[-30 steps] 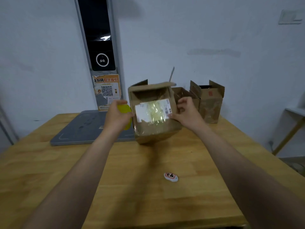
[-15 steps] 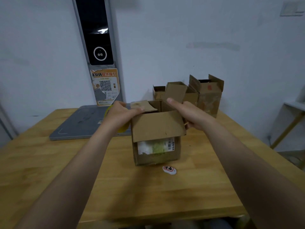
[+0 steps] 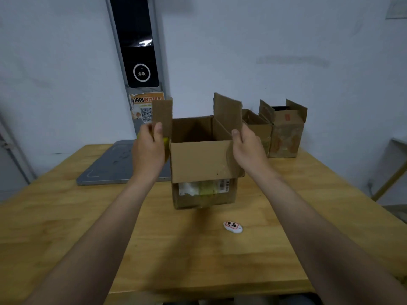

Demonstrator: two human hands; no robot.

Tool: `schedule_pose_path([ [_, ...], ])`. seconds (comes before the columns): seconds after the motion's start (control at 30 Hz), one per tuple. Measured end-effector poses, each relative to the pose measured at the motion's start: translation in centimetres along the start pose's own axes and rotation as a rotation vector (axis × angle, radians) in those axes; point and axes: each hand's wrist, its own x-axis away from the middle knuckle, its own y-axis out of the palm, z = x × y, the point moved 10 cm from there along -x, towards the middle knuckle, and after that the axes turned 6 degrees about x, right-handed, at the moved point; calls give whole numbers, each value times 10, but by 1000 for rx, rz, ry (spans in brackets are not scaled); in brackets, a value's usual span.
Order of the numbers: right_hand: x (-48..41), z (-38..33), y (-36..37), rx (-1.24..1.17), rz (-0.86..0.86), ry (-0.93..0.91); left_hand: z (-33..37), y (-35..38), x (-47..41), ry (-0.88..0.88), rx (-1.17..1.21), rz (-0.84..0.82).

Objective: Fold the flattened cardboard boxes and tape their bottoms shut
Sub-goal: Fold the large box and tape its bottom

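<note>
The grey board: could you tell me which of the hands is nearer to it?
Left. The left hand pinches the left flap of the box beside the grey board; the right hand holds the right flap, across the box.

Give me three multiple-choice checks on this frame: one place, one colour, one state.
1. Where is the white tag relative to the open box? A inside it B on the table in front of it C on the floor
2. Colour of the flat mat? A grey B red C green
3. The left flap and right flap are: A taped shut B folded inward C upright, pinched by left hand and right hand
Key: B, it lies on bare wood nearer the camera; A, plain grey surface; C, both stand vertical, a thumb on each.
</note>
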Motion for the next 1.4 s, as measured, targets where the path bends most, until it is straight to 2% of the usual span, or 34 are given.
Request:
schedule_pose_path([
  [0.13, -1, 12, 41, -76, -149, -15, -45, 2, -8, -180, 7, -93],
  [0.3, 15, 22, 55, -154, -152, -225, -104, -5, 8, -424, 89, -85],
  [0.37, 17, 17, 53, -94, -165, -327, -107, -6, 6, -417, 98, -87],
  [0.43, 17, 14, 57, 3, -248, -413, -105, -4, 2, -386, 105, -115],
  [0.53, 22, 16, 68, 126, -427, -443, -99, -1, 0, -357, 102, -150],
  [0.6, 26, 16, 68, 160, -434, -458, -97, 0, -1, -350, 113, -165],
  [0.77, 20, 23, 62, 14, -395, -331, -93, -10, 0, -329, 192, -201],
  [0.9, 14, 25, 52, -144, -102, -208, -84, -7, 14, -339, 207, -332],
  [1.03, 19, 38, 47, -307, 56, -45, -80, -2, 28, -281, 75, -426],
  [1.13, 21, 45, 61, -270, -38, 84, -86, 3, 34, -248, -102, -416],
  [1.23, 23, 34, 78, -83, -195, 42, -80, 5, 36, -208, -194, -373],
  [1.4, 22, 31, 105, -72, -354, 86, -67, 15, 26, -68, -322, -354],
])
